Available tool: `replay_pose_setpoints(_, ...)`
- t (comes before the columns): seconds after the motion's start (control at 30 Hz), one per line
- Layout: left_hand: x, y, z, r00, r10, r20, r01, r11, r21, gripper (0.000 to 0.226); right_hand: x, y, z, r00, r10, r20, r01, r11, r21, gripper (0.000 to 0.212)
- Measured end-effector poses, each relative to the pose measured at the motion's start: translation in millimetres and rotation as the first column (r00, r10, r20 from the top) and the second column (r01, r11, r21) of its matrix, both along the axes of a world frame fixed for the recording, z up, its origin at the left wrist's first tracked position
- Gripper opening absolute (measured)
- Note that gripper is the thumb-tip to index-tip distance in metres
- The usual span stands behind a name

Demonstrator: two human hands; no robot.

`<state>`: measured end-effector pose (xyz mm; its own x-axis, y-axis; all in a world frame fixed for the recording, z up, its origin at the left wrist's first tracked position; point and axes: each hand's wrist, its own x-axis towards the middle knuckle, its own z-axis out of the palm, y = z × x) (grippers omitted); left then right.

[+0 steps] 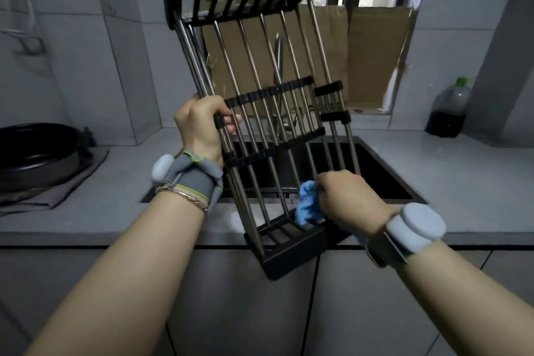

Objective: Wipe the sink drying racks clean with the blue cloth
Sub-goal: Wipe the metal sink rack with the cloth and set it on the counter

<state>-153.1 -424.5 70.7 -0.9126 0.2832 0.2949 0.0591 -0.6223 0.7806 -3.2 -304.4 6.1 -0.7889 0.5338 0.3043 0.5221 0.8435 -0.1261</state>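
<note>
Drying rack [268, 91] tilts up over the sink [384, 179] w/ my left hand [199, 127] curled round its side rod, right hand [344, 196] bunching the blue cloth [307, 206] against lower bars.

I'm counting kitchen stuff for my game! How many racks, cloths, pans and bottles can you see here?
Drying rack, held up: 1
Blue cloth: 1
Black pan: 1
Bottle with green cap: 1
Total: 4

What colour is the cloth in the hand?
Blue. The cloth is bunched in the right hand, seen in the head view.
</note>
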Motion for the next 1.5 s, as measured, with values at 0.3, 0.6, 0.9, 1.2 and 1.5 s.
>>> replay_pose_setpoints(0.3, 13.1, 4.0, 0.2, 0.985, -0.14, 0.103, 0.14, 0.99, 0.002, 0.021, -15.1, -33.5, 16.8, 0.887, 0.089, -0.453, -0.222, 0.942, -0.251, 0.042)
replay_pose_setpoints(0.6, 18.7, 3.2, -12.4, 0.99, -0.113, 0.079, 0.116, 0.992, -0.041, 0.033, -6.3, -45.3, -10.8, 0.995, 0.016, -0.099, -0.038, 0.976, -0.217, 0.032)
replay_pose_setpoints(0.9, 35.7, 8.4, -5.8, 0.993, -0.121, -0.009, 0.119, 0.987, -0.112, 0.031, -16.1, -31.2, -13.0, 0.798, 0.006, -0.602, -0.136, 0.976, -0.17, 0.018)
replay_pose_setpoints(1.2, 45.9, 11.7, -16.9, 0.971, -0.237, -0.01, 0.232, 0.957, -0.175, 0.022, -18.1, -26.5, 9.7, 0.7, 0.14, -0.7, -0.206, 0.979, -0.011, 0.011)
replay_pose_setpoints(1.5, 57.1, 19.9, -35.3, 0.958, -0.268, -0.105, 0.236, 0.94, -0.247, 0.034, -24.0, -10.8, 46.3, 0.696, 0.262, -0.669, -0.149, 0.964, 0.222, 0.026)
